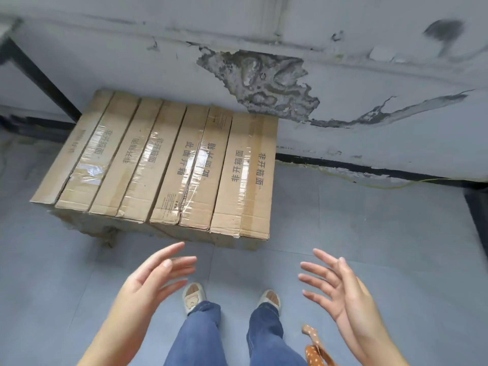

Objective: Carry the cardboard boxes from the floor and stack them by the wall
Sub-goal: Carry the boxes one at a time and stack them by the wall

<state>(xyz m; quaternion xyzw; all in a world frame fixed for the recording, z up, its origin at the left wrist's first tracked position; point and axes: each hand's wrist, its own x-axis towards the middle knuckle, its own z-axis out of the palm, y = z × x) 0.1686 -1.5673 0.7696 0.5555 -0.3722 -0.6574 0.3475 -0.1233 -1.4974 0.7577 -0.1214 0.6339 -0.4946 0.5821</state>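
Note:
Several long, flat cardboard boxes (169, 165) lie side by side in a stack against the wall (369, 83), taped along their seams and printed with grey characters. A lower layer of boxes (184, 233) shows under their front ends. My left hand (155, 276) hovers in front of the stack with fingers spread and straight, holding nothing. My right hand (335, 283) is raised at the same height, palm turned inward, fingers straight, also holding nothing. Both hands are apart from the boxes.
The wall has a large patch of broken plaster (264, 80) above the stack. A black metal leg (39, 75) slants down at the left. A yellow cord (383, 183) runs along the skirting. My feet in slippers (194, 297) stand on grey floor tiles.

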